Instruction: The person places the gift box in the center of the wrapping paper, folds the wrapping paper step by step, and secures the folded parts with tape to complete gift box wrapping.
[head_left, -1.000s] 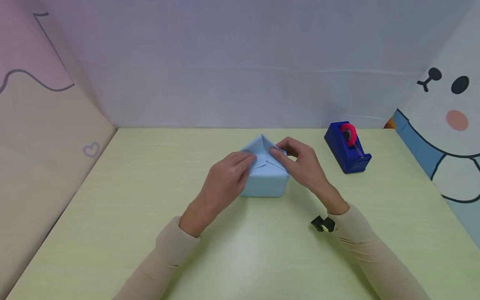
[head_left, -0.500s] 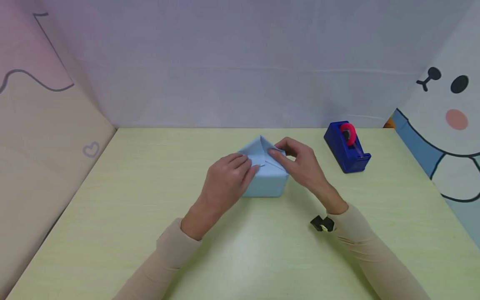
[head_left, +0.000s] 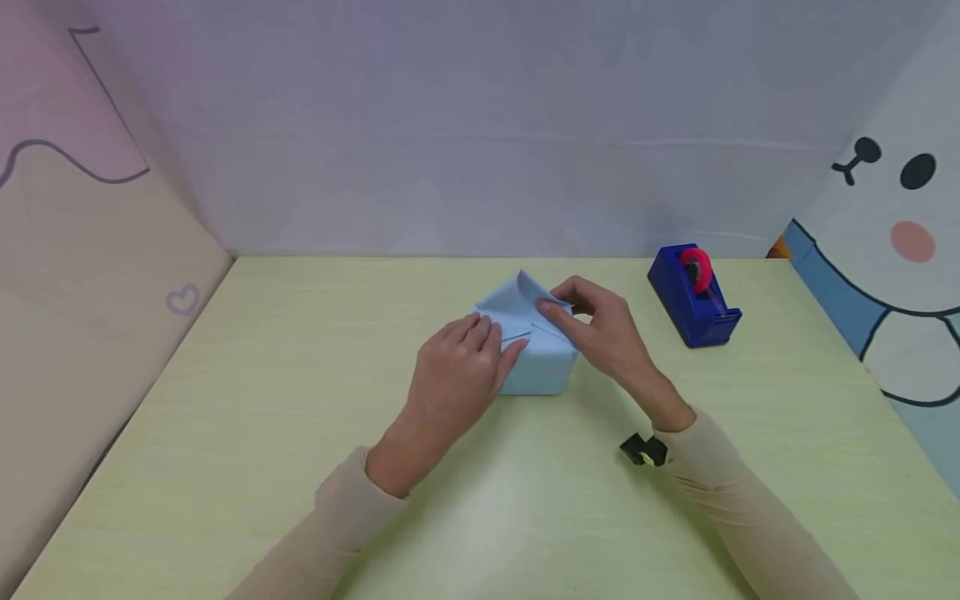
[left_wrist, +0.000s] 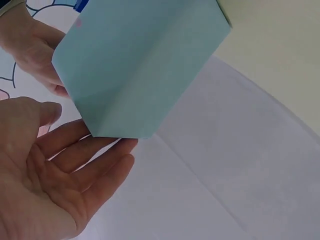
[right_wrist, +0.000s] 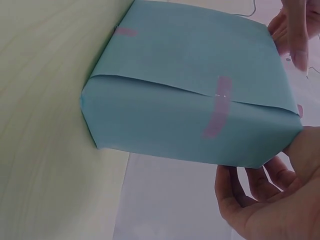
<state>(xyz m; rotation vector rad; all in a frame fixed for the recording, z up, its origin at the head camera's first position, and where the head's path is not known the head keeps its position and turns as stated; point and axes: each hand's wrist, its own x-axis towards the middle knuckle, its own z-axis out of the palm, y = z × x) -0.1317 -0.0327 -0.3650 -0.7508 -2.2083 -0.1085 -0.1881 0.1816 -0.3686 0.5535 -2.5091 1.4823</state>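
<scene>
A box wrapped in light blue paper (head_left: 536,377) stands on the table, and its top end shows folded paper with a raised pointed flap (head_left: 510,298). My left hand (head_left: 453,375) rests its fingers on the left side of that end; in the left wrist view the fingers are fairly straight along the paper's edge, the thumb apart. At the right, my right hand (head_left: 606,329) pinches the folded paper, thumb on top and fingers behind. Pink tape strips (right_wrist: 218,107) cross a paper seam in the right wrist view. The box's far side is hidden in the head view.
A blue tape dispenser (head_left: 693,296) with a red-cored roll stands at the table's back right. Beside the right cuff is a small black object (head_left: 643,450). Printed cloth walls (head_left: 480,192) border the pale table (head_left: 315,333).
My left hand has slid slightly down and toward me along the top end, and its thumb has spread away from the paper. The left fold has lifted a little. My right hand stays in place.
</scene>
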